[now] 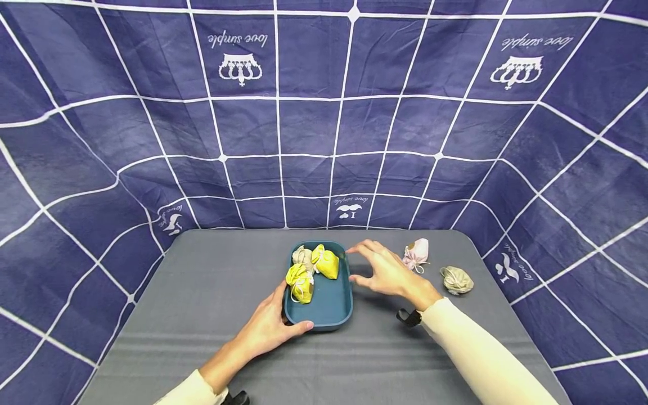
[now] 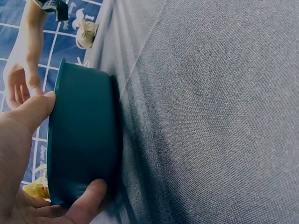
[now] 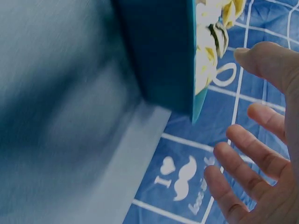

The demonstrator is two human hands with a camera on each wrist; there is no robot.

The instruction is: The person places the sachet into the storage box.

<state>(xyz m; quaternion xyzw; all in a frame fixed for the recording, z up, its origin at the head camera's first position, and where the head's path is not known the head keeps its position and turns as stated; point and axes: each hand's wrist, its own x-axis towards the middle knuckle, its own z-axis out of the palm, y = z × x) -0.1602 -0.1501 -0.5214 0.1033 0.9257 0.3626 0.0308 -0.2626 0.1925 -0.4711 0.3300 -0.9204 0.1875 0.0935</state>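
A blue rectangular tray (image 1: pixel 328 308) with raised walls stands on the table. Inside it are a front yellow drawstring pouch (image 1: pixel 302 287), a back yellow drawstring pouch (image 1: pixel 328 264) and a beige pouch (image 1: pixel 302 256), grouped toward its left and far end. My left hand (image 1: pixel 270 322) holds the tray's near left corner; in the left wrist view its thumb (image 2: pixel 39 108) lies on the rim and its fingers are against the outer wall. Just off the tray's right side, my right hand (image 1: pixel 386 270) hovers with spread fingers and holds nothing.
On the grey table (image 1: pixel 202 292), right of my right hand, lie a pink drawstring pouch (image 1: pixel 416 253) and a khaki pouch (image 1: pixel 457 280). Blue cloth with white lines (image 1: pixel 309 129) hangs around the back and sides of the table.
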